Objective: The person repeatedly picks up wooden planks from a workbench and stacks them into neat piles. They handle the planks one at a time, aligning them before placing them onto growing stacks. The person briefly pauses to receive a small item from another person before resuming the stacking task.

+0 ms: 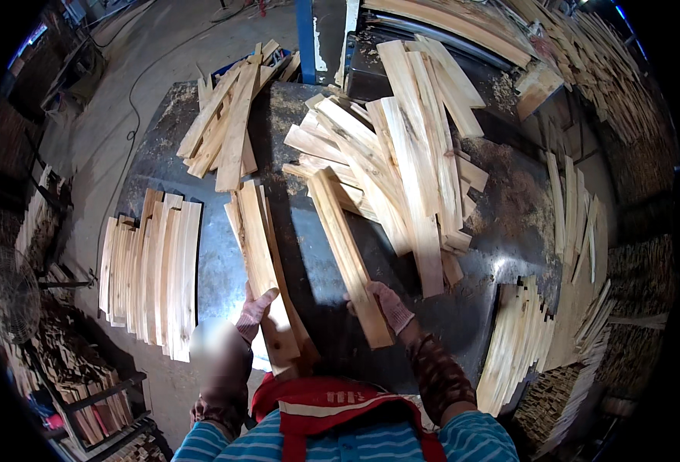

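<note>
Left hand: The gloved left hand [255,309] is grasping the left plank [257,246] by its near half, the thumb pressing on the upper face; its other fingers are hiding, so their placing cannot be told.
Right hand: The gloved right hand [392,308] is grasping the narrower right plank [347,262], fingers passing beneath and tips showing at the opposite edge, probably cradling its weight.
Plank angle: Both planks are pointing toward 11 o'clock over the dark desk [301,246], near ends lying toward the red apron [332,396], apparently keeping the grips close to the body.
Darker board: A browner board [287,300] is showing beneath the left plank; whether the fingers are gripping it too cannot be told.
Loose piles: Planks are overlapping crosswise at 11 o'clock [228,115] and 1 o'clock [413,162], seemingly dropped unsorted within reach.
Neat rows: Slats are lying side by side at 9 o'clock [163,269] and 4 o'clock [513,346], perhaps aligned for tidy stacking.
</note>
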Demonstrator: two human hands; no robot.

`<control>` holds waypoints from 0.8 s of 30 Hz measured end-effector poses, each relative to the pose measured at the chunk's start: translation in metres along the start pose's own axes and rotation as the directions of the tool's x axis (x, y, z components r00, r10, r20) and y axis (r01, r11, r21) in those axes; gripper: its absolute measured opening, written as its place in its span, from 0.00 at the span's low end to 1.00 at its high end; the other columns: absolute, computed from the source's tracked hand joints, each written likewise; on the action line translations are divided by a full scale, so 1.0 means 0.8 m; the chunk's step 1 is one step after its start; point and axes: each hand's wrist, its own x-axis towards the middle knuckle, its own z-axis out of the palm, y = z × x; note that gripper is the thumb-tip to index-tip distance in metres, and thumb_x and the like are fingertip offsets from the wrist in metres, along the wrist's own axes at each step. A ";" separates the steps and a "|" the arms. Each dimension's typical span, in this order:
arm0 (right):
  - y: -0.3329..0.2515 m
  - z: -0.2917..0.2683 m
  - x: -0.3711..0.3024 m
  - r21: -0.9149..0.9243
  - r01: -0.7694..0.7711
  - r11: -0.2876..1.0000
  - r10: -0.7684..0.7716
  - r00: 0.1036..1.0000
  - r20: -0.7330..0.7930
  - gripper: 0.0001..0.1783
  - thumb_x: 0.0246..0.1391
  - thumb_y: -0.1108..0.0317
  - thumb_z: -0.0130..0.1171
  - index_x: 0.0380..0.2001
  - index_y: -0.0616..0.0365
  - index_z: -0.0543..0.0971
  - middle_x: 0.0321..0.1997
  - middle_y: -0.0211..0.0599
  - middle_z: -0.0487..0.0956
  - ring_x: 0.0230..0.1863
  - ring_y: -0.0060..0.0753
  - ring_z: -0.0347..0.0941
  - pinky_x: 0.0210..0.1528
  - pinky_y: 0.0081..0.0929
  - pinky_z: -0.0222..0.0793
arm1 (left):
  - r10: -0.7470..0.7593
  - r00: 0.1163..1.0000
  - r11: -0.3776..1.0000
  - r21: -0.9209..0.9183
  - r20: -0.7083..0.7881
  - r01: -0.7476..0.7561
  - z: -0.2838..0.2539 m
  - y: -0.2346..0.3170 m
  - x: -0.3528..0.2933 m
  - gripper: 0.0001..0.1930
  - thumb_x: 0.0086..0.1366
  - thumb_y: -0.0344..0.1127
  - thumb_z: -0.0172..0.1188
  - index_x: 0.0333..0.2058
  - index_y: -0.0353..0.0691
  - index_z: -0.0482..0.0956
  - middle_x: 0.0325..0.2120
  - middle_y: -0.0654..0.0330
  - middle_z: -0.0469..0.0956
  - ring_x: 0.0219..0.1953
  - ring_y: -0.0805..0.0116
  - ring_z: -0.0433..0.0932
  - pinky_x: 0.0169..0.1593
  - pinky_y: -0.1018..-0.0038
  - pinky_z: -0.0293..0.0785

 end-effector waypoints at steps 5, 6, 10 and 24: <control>-0.011 0.101 -0.034 0.294 0.026 0.955 -0.087 0.976 0.198 0.32 0.66 0.46 0.42 0.51 0.68 0.74 0.43 0.52 0.81 0.36 0.44 0.79 0.44 0.41 0.78 | 0.000 0.997 0.928 0.373 -0.074 0.028 -0.020 -0.044 0.032 0.58 0.46 0.53 0.76 0.68 0.42 0.47 0.59 0.43 0.64 0.62 0.49 0.66 0.61 0.59 0.70; -0.010 0.096 -0.039 0.326 0.052 0.944 -0.101 0.986 0.136 0.33 0.67 0.44 0.41 0.50 0.68 0.75 0.42 0.52 0.81 0.35 0.44 0.79 0.44 0.41 0.78 | 0.063 0.982 0.674 0.733 -0.177 0.089 0.045 0.010 0.000 0.60 0.43 0.55 0.76 0.68 0.42 0.48 0.61 0.40 0.62 0.64 0.44 0.64 0.62 0.56 0.68; 0.007 0.092 -0.026 0.209 0.025 0.978 -0.034 0.999 0.040 0.28 0.67 0.46 0.47 0.50 0.62 0.76 0.40 0.42 0.81 0.34 0.36 0.78 0.42 0.36 0.77 | 0.178 0.950 0.483 0.864 -0.257 0.144 0.091 0.016 -0.039 0.59 0.41 0.57 0.76 0.68 0.45 0.52 0.61 0.38 0.61 0.63 0.37 0.62 0.63 0.52 0.64; 0.084 0.163 -0.017 -0.946 -0.178 0.272 -0.193 0.953 -0.235 0.67 0.48 0.29 0.58 0.72 0.66 0.39 0.74 0.62 0.52 0.70 0.59 0.59 0.66 0.41 0.62 | 0.043 0.991 0.999 0.004 -0.123 -0.043 0.058 -0.051 -0.039 0.28 0.54 0.39 0.72 0.49 0.34 0.70 0.41 0.51 0.80 0.40 0.61 0.80 0.43 0.64 0.78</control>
